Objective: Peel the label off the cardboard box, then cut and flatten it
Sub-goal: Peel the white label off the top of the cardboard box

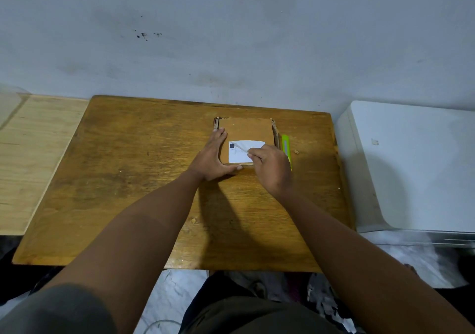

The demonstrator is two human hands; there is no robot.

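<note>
A small brown cardboard box (246, 129) sits on the far middle of the wooden table (128, 179). A white label (253, 145) is stuck on its top, with a strip lifted across it. My left hand (213, 157) presses flat against the box's left side and near corner. My right hand (270, 167) pinches the raised edge of the label at the box's near right. A lime-green utility knife (286, 148) lies on the table just right of the box, partly hidden by my right hand.
A white appliance (411, 166) stands to the right of the table. A lighter wooden surface (33, 153) adjoins the table's left edge. A grey wall rises right behind the table. My lap and floor clutter lie below the near edge.
</note>
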